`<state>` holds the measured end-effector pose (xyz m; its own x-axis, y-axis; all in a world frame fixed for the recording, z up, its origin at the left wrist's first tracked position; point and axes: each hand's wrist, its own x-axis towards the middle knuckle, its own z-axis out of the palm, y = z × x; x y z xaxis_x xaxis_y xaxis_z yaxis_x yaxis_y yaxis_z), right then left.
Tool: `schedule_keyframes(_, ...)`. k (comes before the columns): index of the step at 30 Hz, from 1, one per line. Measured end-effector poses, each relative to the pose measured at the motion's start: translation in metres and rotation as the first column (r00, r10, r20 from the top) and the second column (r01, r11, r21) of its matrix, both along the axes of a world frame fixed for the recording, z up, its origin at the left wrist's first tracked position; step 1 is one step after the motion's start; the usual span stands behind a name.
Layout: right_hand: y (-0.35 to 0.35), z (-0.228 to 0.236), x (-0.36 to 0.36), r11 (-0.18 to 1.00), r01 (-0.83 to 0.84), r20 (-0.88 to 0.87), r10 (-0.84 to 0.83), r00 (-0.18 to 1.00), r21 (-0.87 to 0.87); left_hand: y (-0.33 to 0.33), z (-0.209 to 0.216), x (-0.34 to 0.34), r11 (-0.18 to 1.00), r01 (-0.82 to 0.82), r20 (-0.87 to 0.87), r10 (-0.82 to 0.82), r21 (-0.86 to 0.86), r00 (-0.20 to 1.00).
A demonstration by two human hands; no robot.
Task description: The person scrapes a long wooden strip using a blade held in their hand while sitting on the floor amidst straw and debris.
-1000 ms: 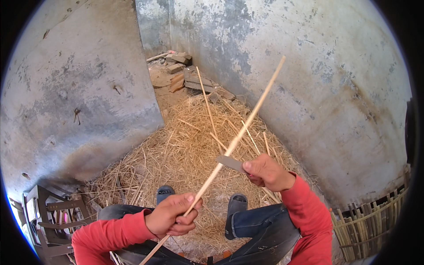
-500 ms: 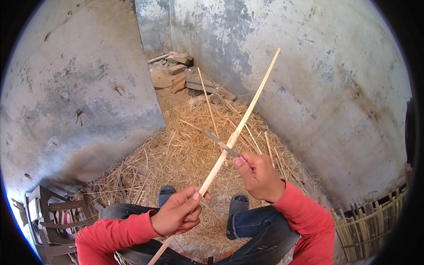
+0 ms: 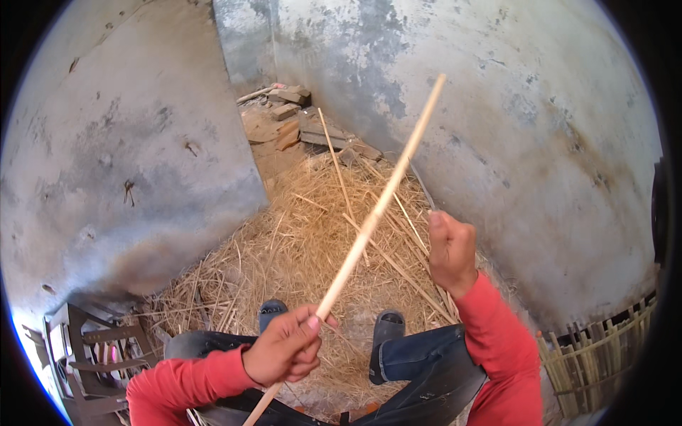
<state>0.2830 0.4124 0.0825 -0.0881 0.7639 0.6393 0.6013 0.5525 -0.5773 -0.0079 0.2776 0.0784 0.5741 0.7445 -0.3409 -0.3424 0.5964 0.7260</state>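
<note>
A long pale bamboo strip (image 3: pixel 371 220) slants up and away from my lap to the far right, in front of the wall. My left hand (image 3: pixel 288 346) is wrapped around its lower part, with the thumb on top and the near end running down past my wrist. To the right of the strip, my right hand (image 3: pixel 452 248) is closed in a fist around a knife. Its thin grey blade (image 3: pixel 425 190) shows almost edge-on above the thumb, pointing up and away from me, apart from the strip. The knife's handle is hidden in the fist.
Straw-like shavings (image 3: pixel 284 234) and thin loose sticks (image 3: pixel 332 160) cover the floor before my feet. Bricks and rubble (image 3: pixel 312 128) lie at the far corner. Walls (image 3: pixel 526 156) rise on both sides. A dark wooden frame (image 3: pixel 106 348) stands at left, a slatted bamboo basket (image 3: pixel 593 362) at right.
My right hand has moved up and to the right, lifting the knife off the strip, and its blade now points away. The strip stays in my left hand, nearly in place.
</note>
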Motion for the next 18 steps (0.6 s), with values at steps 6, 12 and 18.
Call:
schedule_keyframes(6,-0.024,0.009,-0.017,0.974,-0.205,0.032,0.209,0.977,-0.099,0.002,0.001,0.000,1.000,0.028,0.005,-0.028,-0.001,1.000)
schedule_keyframes(12,0.004,-0.007,-0.013,0.999,-0.049,0.108,0.047,0.993,0.017,-0.002,0.004,-0.003,0.996,0.091,-0.021,-0.091,-0.012,0.996)
schedule_keyframes(18,0.021,0.004,0.043,0.964,0.248,0.008,-0.248,0.969,-0.093,-0.009,-0.007,-0.014,0.983,0.182,-0.082,-0.184,-0.024,0.979)
